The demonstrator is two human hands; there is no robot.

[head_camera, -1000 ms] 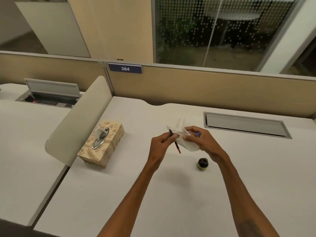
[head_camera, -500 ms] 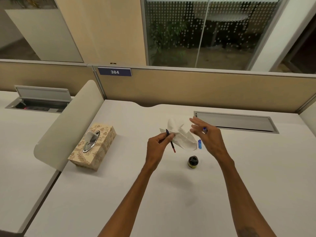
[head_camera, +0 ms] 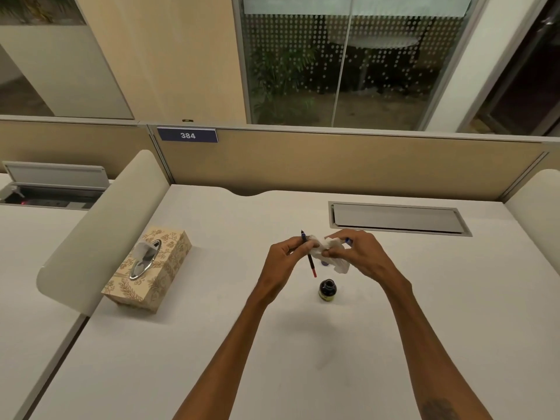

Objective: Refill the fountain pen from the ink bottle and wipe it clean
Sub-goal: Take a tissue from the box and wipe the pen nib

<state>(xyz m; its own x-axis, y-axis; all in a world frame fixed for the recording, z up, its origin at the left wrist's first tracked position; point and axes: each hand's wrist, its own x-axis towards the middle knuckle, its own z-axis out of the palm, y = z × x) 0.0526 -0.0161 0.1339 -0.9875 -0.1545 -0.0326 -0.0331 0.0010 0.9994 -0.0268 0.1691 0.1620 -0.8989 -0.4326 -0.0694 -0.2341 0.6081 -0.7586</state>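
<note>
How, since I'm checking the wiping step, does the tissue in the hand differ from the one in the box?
The held tissue is crumpled and pinched by the right hand; no hand touches the box tissue. The held tissue is beside the pen gripped by the left hand, above the desk; the box tissue pokes from the oval opening of the tissue box, off to the left. Both are white.

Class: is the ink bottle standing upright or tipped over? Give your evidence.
Upright. The ink bottle stands on its base on the desk, with its neck pointing up and nothing touching it.
</note>
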